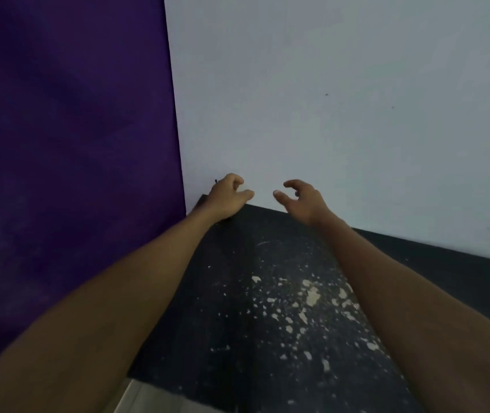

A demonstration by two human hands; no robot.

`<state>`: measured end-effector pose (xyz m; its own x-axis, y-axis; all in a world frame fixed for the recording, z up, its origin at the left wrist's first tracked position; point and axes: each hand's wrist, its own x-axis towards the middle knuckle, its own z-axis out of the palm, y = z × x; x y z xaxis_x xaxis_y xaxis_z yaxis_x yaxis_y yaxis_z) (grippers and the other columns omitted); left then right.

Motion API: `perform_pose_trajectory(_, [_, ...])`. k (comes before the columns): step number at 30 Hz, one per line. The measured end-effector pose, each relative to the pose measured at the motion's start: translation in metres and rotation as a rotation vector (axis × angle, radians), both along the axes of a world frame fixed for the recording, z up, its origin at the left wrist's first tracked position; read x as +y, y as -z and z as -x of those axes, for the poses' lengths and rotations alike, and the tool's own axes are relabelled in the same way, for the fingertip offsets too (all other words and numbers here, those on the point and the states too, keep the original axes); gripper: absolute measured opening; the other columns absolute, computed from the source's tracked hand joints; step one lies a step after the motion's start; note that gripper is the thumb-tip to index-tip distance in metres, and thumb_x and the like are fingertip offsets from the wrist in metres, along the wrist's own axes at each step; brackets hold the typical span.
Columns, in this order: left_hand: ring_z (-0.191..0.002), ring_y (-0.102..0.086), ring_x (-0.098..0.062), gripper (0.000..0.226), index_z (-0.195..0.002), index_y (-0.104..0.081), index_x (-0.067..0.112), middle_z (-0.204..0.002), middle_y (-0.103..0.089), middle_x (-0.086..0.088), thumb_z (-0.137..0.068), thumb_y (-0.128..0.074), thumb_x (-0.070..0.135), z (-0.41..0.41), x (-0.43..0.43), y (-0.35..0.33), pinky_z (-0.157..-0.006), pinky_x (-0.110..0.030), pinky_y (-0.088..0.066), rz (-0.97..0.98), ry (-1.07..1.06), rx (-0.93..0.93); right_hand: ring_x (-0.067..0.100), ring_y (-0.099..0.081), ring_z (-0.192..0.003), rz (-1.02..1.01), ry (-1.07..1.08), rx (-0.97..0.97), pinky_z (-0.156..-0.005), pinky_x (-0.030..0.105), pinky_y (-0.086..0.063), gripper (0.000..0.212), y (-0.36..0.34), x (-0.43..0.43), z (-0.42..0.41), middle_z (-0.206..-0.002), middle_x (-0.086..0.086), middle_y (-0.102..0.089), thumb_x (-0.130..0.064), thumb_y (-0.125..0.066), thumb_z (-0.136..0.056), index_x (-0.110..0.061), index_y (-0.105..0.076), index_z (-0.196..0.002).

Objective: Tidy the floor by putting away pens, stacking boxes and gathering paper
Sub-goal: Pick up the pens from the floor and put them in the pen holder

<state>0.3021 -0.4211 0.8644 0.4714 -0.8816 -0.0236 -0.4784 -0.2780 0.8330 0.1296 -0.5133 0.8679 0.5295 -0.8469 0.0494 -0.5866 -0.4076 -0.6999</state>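
A deep purple wall [68, 144] fills the left side, from seven round to eleven o'clock. A pale grey-white wall [342, 84] takes up twelve to three o'clock. The two meet in a near-vertical corner line that runs from twelve o'clock down to the centre. Two tiny dark specks [326, 94] mark the pale wall at about one o'clock. A black floor covering [231, 308] spreads from the centre to six o'clock and out towards four. Pale flecks [312, 296] are scattered over it at five o'clock. A strip of lighter floor [154, 397] shows at seven o'clock, along the bottom edge.
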Motion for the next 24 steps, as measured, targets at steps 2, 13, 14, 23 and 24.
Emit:
perform_pose_trajectory(2, [-0.126, -0.045, -0.021, 0.054, -0.135, -0.043, 0.014, -0.138, -0.046, -0.004, -0.088, -0.059, 0.035, 0.028, 0.024, -0.007, -0.100, -0.028, -0.036, -0.029, 0.045, -0.071, 0.026, -0.046, -0.129, 0.015, -0.020, 0.067, -0.103, 0.034, -0.037, 0.062, -0.010, 0.026, 0.034, -0.142, 0.007, -0.048, -0.053, -0.055, -0.088, -0.017, -0.045, -0.137])
perform_pose_trajectory(13, [-0.133, -0.040, -0.024, 0.064, -0.142, -0.033, 0.014, -0.148, -0.036, -0.009, -0.089, -0.059, 0.040, 0.155, 0.110, -0.057, -0.110, -0.037, -0.036, -0.132, 0.269, -0.327, 0.028, -0.035, -0.138, -0.046, 0.023, 0.132, -0.109, 0.037, -0.031, 0.078, -0.043, 0.111, 0.199, -0.153, 0.009, -0.031, -0.053, -0.056, -0.088, -0.014, -0.025, -0.148])
perform_pose_trajectory(14, [-0.132, -0.040, -0.024, 0.064, -0.142, -0.033, 0.015, -0.148, -0.036, -0.009, -0.090, -0.059, 0.040, 0.163, 0.112, -0.062, -0.109, -0.038, -0.036, -0.135, 0.278, -0.341, 0.028, -0.034, -0.138, -0.060, 0.032, 0.129, -0.109, 0.037, -0.031, 0.079, -0.046, 0.114, 0.210, -0.154, 0.009, -0.030, -0.053, -0.056, -0.088, -0.013, -0.025, -0.148])
perform_pose_trajectory(23, [-0.132, -0.040, -0.024, 0.064, -0.143, -0.031, 0.012, -0.148, -0.037, -0.010, -0.091, -0.058, 0.038, 0.209, 0.127, -0.075, -0.110, -0.037, -0.036, -0.158, 0.365, -0.394, 0.027, -0.032, -0.140, -0.072, 0.079, 0.063, -0.111, 0.039, -0.030, 0.080, -0.072, 0.137, 0.254, -0.154, 0.007, -0.029, -0.055, -0.056, -0.087, -0.014, -0.024, -0.149])
perform_pose_trajectory(24, [-0.132, -0.040, -0.024, 0.064, -0.143, -0.031, 0.012, -0.148, -0.037, -0.010, -0.091, -0.058, 0.038, 0.213, 0.130, -0.072, -0.110, -0.037, -0.036, -0.161, 0.379, -0.388, 0.027, -0.032, -0.139, -0.079, 0.089, 0.062, -0.110, 0.039, -0.030, 0.081, -0.072, 0.141, 0.256, -0.154, 0.007, -0.029, -0.055, -0.056, -0.087, -0.015, -0.024, -0.149])
